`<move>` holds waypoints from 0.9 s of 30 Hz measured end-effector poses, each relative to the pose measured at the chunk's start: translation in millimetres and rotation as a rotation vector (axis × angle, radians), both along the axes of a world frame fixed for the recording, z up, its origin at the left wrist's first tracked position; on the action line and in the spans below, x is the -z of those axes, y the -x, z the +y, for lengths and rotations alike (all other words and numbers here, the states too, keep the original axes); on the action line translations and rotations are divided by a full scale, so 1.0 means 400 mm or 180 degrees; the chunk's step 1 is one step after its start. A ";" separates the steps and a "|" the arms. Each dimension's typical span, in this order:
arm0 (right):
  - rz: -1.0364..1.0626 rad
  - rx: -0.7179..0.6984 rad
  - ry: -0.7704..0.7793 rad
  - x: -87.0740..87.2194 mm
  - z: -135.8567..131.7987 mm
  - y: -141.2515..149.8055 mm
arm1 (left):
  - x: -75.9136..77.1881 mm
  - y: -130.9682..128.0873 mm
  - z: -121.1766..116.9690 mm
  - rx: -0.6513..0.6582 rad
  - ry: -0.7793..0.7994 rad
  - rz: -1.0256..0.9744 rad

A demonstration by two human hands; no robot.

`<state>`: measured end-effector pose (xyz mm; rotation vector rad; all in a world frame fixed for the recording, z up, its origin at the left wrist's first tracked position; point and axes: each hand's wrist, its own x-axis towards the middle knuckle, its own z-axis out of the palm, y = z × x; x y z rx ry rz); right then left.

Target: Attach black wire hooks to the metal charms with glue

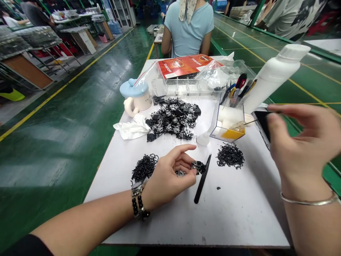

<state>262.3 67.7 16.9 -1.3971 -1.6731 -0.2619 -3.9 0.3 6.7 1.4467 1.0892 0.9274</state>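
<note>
My left hand point(173, 172) is over the middle of the white table, thumb and fingers closed on a small black part with metal pieces point(198, 166). Beside that part lies a pair of black tweezers point(203, 183), its tip close to the part. At the right, my right hand point(306, 137) is raised and blurred, with thumb and forefinger tips close together; whatever may be between them cannot be made out. Behind my left hand is a heap of small black bent pieces point(144, 167), and a second black heap point(230, 155) lies to the right.
A big pile of black and metal parts point(173, 117) covers the table's middle. Around it stand a lidded mug point(138, 97), crumpled tissue point(131, 127), a clear tool box point(229, 122), a white bottle point(279, 76) and a phone point(262, 124). A person point(189, 28) sits ahead.
</note>
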 end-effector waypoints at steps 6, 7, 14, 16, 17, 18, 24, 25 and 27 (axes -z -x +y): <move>-0.0125 -0.0793 0.0053 -0.005 -0.069 0.088 | -0.004 0.000 0.025 0.0017 0.1381 -0.1027; -0.0082 -0.1208 0.0235 -0.002 -0.082 0.104 | -0.004 0.000 0.028 0.0008 0.1504 -0.1144; -0.0175 -0.2296 0.1159 0.021 -0.136 0.177 | -0.016 -0.002 0.033 -0.0002 0.1970 -0.1370; -0.0126 -0.2306 0.1148 0.026 -0.137 0.178 | -0.017 -0.003 0.034 0.0046 0.2048 -0.1363; -0.0113 -0.2307 0.1143 0.026 -0.136 0.177 | -0.017 -0.003 0.035 0.0066 0.2074 -0.1362; -0.0110 -0.2306 0.1137 0.027 -0.135 0.175 | -0.016 -0.003 0.035 0.0081 0.2082 -0.1361; -0.0112 -0.2322 0.1068 0.025 -0.136 0.172 | -0.010 0.002 0.033 0.0173 0.1963 -0.1347; -0.0107 -0.2314 0.1065 0.025 -0.136 0.173 | -0.009 0.003 0.032 0.0185 0.1945 -0.1347; -0.0119 -0.2303 0.1044 0.024 -0.137 0.172 | -0.009 0.003 0.031 0.0185 0.1917 -0.1345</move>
